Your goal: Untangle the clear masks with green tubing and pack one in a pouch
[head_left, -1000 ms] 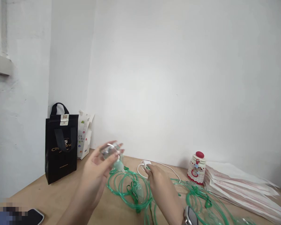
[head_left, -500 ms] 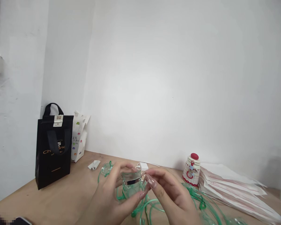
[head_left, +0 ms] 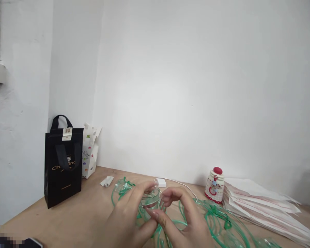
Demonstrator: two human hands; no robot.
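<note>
A clear, green-tinted oxygen mask [head_left: 153, 198] with a metal nose strip is held up between my hands. My left hand [head_left: 129, 215] curls around its left side, fingers behind and thumb in front. My right hand [head_left: 187, 218] has its thumb tip at the front by the strip, with the fingers bent around the right edge. The mask's lower part is hidden behind my thumbs. Green tubing [head_left: 179, 223] lies on the table below and between my hands.
Another clear mask [head_left: 122, 186] lies left of my hands, and more tubing [head_left: 217, 215] is heaped to the right. White paper packets [head_left: 263, 206] are stacked beside a red-lidded jar [head_left: 215, 186]. A black bag [head_left: 63, 172] and a white bag [head_left: 89, 151] stand left. A white adapter [head_left: 161, 182] sits behind.
The mask has tilted so that its rim and opening show more. My right thumb has moved left onto its front, and the right fingers have spread from the thumb. The view has shifted slightly.
</note>
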